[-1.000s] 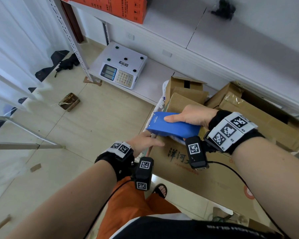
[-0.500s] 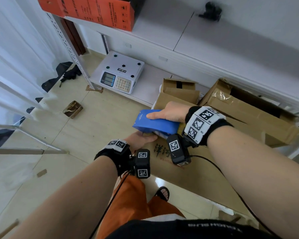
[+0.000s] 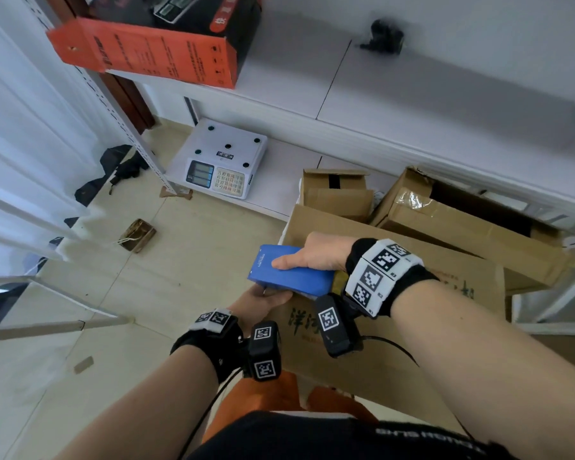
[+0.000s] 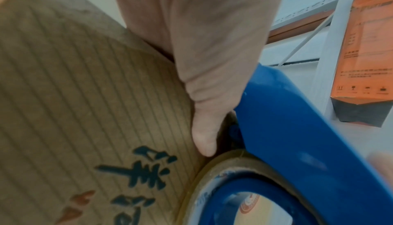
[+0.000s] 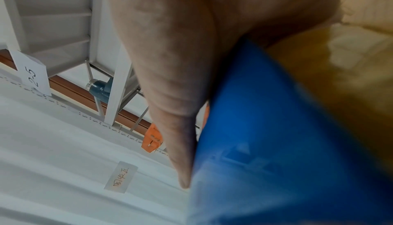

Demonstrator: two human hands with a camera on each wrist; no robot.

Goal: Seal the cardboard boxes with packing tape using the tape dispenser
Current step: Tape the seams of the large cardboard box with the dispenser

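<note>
A blue tape dispenser (image 3: 289, 273) lies over the top left corner of a large cardboard box (image 3: 395, 346) printed with dark characters. My right hand (image 3: 316, 257) grips the dispenser from above, thumb along its side. In the right wrist view the thumb (image 5: 170, 94) presses the blue dispenser (image 5: 266, 144), with amber tape (image 5: 329, 77) behind. My left hand (image 3: 263, 303) holds the box's left edge just under the dispenser. The left wrist view shows its thumb (image 4: 204, 127) on the box (image 4: 85, 94) beside the tape roll (image 4: 223, 166) and blue dispenser (image 4: 297, 136).
Two open cardboard boxes (image 3: 336, 194) (image 3: 462, 220) stand behind on the low shelf. A white weighing scale (image 3: 226, 164) sits at the left of that shelf. An orange box (image 3: 146, 54) overhangs the upper shelf. A small brown object (image 3: 136, 235) lies on the tiled floor.
My right hand has drawn the dispenser slightly left and nearer, closer over the left hand. The left hand stays on the box's edge. The head view has tilted up.
</note>
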